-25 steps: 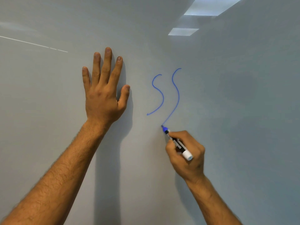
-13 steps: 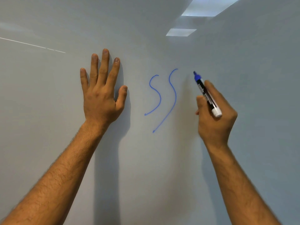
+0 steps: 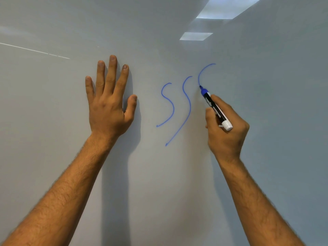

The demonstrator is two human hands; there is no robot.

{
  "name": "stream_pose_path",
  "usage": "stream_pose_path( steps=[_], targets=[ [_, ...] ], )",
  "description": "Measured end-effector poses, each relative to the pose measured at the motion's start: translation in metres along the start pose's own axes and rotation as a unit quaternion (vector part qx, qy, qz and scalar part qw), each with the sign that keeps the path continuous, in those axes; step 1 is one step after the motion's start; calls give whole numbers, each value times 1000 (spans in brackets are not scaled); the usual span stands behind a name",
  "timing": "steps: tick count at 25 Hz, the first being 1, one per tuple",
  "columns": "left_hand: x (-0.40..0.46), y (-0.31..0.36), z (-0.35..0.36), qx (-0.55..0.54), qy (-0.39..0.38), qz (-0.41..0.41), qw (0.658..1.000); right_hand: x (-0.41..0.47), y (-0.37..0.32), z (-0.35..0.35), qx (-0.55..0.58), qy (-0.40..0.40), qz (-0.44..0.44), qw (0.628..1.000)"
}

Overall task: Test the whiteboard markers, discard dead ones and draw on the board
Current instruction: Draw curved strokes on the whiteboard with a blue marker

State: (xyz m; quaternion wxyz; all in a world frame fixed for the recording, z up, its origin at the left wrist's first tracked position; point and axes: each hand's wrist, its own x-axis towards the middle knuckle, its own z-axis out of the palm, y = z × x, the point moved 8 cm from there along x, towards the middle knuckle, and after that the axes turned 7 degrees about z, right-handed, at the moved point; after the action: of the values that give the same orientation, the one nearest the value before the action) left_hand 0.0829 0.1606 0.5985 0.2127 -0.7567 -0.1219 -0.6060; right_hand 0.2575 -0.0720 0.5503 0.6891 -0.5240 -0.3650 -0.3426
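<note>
The whiteboard [image 3: 266, 103] fills the whole view. My right hand [image 3: 225, 128] grips a blue marker [image 3: 215, 109] with a black barrel and white end; its tip touches the board at the lower end of a fresh blue curve [image 3: 204, 71]. Two finished blue S-shaped lines, a short one [image 3: 168, 105] and a longer one [image 3: 187, 107], lie just left of it. My left hand [image 3: 108, 103] rests flat on the board, fingers straight and spread, left of the lines.
Reflections of two ceiling lights [image 3: 225, 8] show at the board's upper right. A thin pale streak [image 3: 35, 50] crosses the upper left. No other markers, tray or bin are in view.
My right hand lifted the marker from the bottom of the second S, moved up and right, and has drawn the top curve of a third line. The left hand stayed flat on the board.
</note>
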Motion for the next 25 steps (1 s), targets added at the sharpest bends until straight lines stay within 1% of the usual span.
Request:
stream_pose_path(
  steps=[4,6,8,12,14,18,21,23,25],
  targets=[
    [1,1,0,-2,0,0,1000,-27,14,-24,-53,50,-8,997],
    [1,2,0,-5,-2,-1,1000,-44,22,-30,-60,54,-5,997],
    [0,3,-1,-5,-4,-5,1000,-67,24,-25,-67,32,-13,997],
    [2,4,-3,-11,-14,-8,1000,-107,18,-2,-69,-48,-44,995],
    [1,6,-4,-9,-19,-10,1000,-114,19,2,-67,-66,-36,995],
    [1,6,-7,-26,-20,-15,999,-104,19,-6,-28,-54,25,998],
    [-8,8,-14,-99,13,-1,995,-91,19,-14,33,-54,99,993],
    [-30,29,-20,-145,33,58,987,-86,23,-15,105,-80,179,975],
    [-58,60,-23,-189,6,126,974,-84,32,-11,159,-118,257,946]
  ],
)
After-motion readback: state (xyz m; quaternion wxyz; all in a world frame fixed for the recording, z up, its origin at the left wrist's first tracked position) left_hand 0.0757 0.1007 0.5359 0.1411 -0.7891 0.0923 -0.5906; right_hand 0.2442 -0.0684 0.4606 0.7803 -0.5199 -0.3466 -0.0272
